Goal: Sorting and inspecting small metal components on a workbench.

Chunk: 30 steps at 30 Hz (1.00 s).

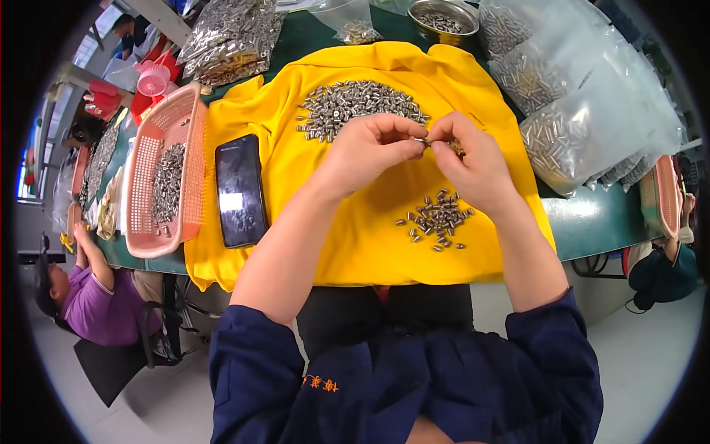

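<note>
My left hand and my right hand meet over a yellow cloth. A small silver metal fitting is pinched between their fingertips, partly covered by them. Some small brass-coloured pieces show under the curled fingers of my right hand; whether it holds them, I cannot tell. Just beyond my left hand lies a large pile of similar metal fittings. Closer to me, below my right hand, is a smaller, looser pile of fittings.
Left of my left forearm lie a black phone and a pink basket holding metal parts. Bags of parts crowd the right; another stack of bags and a metal bowl stand behind. People sit at both sides.
</note>
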Tool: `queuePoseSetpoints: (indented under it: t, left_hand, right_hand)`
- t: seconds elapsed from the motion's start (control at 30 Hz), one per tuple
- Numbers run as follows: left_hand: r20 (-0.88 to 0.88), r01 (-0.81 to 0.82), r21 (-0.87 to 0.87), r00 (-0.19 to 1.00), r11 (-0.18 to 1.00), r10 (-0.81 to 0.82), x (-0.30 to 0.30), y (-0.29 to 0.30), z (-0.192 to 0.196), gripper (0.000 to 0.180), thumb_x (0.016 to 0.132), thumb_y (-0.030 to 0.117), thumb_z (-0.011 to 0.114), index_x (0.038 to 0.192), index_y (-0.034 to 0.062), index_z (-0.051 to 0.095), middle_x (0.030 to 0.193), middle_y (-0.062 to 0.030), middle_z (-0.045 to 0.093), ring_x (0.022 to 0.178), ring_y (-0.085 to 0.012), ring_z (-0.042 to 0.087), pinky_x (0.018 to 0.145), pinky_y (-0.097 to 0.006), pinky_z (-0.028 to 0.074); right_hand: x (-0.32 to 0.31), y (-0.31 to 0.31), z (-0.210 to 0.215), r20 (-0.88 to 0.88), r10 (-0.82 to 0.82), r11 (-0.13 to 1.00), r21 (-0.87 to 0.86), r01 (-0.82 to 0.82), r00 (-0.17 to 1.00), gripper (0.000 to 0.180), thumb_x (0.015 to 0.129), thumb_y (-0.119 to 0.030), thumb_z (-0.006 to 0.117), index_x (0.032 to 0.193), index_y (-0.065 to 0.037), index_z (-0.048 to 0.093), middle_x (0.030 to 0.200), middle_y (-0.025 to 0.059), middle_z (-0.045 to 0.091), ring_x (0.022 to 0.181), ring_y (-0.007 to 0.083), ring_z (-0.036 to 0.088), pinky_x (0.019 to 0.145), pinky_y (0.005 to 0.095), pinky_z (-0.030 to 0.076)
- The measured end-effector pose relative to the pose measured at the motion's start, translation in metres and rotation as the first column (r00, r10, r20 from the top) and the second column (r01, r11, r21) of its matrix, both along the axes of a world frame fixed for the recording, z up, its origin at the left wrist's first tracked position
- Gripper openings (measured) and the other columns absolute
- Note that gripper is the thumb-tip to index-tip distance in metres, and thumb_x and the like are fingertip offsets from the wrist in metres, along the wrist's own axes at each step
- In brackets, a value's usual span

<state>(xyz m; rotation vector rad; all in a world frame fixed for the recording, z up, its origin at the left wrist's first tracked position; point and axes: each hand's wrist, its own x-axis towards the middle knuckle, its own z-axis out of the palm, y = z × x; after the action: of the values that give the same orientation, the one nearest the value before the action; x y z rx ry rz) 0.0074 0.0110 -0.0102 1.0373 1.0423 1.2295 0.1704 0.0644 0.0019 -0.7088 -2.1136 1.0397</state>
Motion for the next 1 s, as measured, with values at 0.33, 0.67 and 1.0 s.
queuePoseSetpoints:
  t: [0.33, 0.67, 1.0]
  left_hand:
    - [0.016, -0.128, -0.006, 0.992, 0.992, 0.128, -0.003, -0.004, 0.001, 0.012, 0.074, -0.002, 0.058, 0.087, -0.0019, 0.058, 0.083, -0.0085, 0.061, 0.076, -0.0163, 0.059, 0.072, -0.027, 0.048]
    - [0.054, -0.019, 0.047, 0.998, 0.999, 0.017, 0.002, -0.003, -0.002, 0.012, 0.074, 0.0, 0.06, 0.086, -0.0012, 0.059, 0.08, -0.0078, 0.062, 0.074, -0.0139, 0.06, 0.069, -0.023, 0.048]
    - [-0.069, -0.046, 0.058, 0.996, 0.997, 0.05, 0.006, -0.005, -0.001, 0.012, 0.074, -0.001, 0.06, 0.085, -0.0018, 0.06, 0.08, -0.0063, 0.062, 0.073, -0.0105, 0.059, 0.068, -0.021, 0.047]
  right_hand:
    - [0.008, -0.004, 0.002, -0.144, -0.078, 0.996, -0.06, 0.07, 0.986, 0.006, 0.075, -0.004, 0.048, 0.08, -0.002, 0.048, 0.067, 0.0051, 0.051, 0.059, 0.0121, 0.048, 0.054, 0.0242, 0.039]
    - [0.006, -0.005, 0.007, -0.102, 0.029, 0.994, -0.1, -0.04, 0.994, 0.005, 0.075, -0.004, 0.049, 0.08, -0.002, 0.047, 0.068, 0.0034, 0.051, 0.061, 0.0093, 0.047, 0.055, 0.0229, 0.039]
    - [0.005, -0.008, 0.005, 0.0, -0.014, 0.999, 0.036, 0.014, 1.0, 0.006, 0.072, -0.004, 0.049, 0.077, -0.004, 0.046, 0.063, 0.0105, 0.051, 0.055, 0.0232, 0.05, 0.051, 0.0293, 0.04]
